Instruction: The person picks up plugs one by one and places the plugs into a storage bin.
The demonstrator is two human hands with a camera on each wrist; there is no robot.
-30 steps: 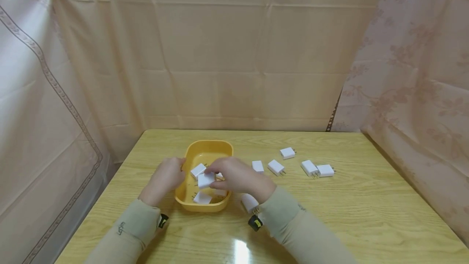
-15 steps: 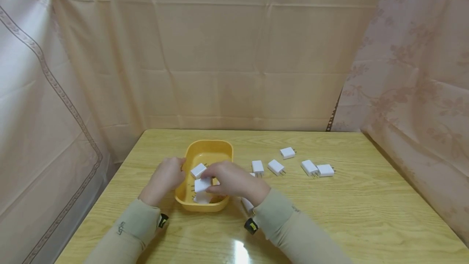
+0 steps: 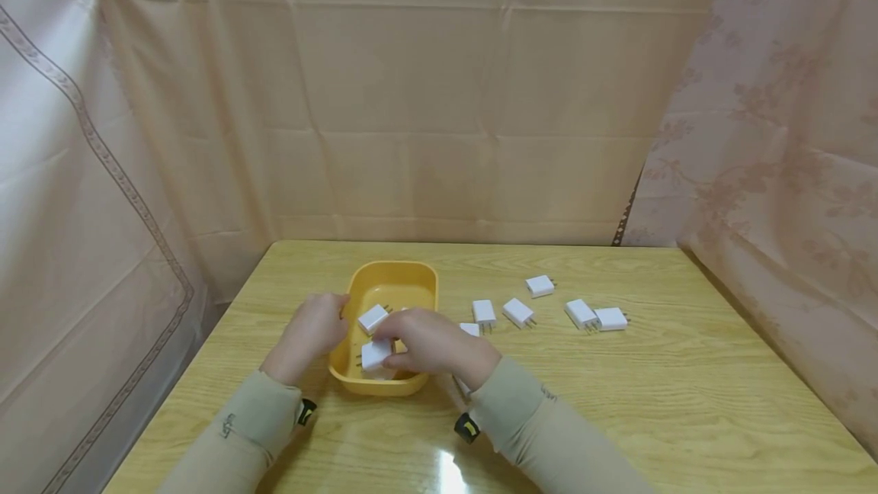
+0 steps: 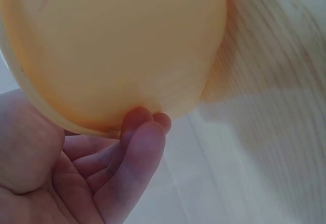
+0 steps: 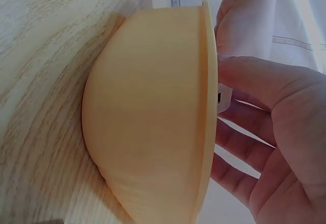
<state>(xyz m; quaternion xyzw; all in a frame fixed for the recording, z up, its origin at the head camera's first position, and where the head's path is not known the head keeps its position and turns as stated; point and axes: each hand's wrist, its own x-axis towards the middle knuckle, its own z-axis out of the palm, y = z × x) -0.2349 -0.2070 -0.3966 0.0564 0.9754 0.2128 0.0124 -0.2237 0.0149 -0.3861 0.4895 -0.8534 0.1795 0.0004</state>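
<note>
A yellow plastic basin (image 3: 396, 273) stands on the left part of the table. My left hand (image 3: 309, 335) grips its left rim; in the left wrist view, curled fingers (image 4: 140, 147) pinch the edge. Inside the basin's near half, my right hand (image 3: 435, 345) holds a white USB charger (image 3: 376, 355) between thumb and fingers, prongs pointing left. Its port end shows just past the rim in the right wrist view, where the basin wall hides the rest. Another white charger (image 3: 373, 319) lies in the basin behind it. Other chargers under the right hand are mostly hidden.
Several white chargers lie to the right of the basin, among them one charger (image 3: 483, 312) close by and one charger (image 3: 610, 319) farther right. Two are partly covered by the right hand and wrist. Cloth curtains (image 3: 439, 113) surround the wooden table (image 3: 658, 387).
My right hand has moved slightly left and toward the near end of the basin, lowering the charger it holds. The left hand has stayed on the rim.
</note>
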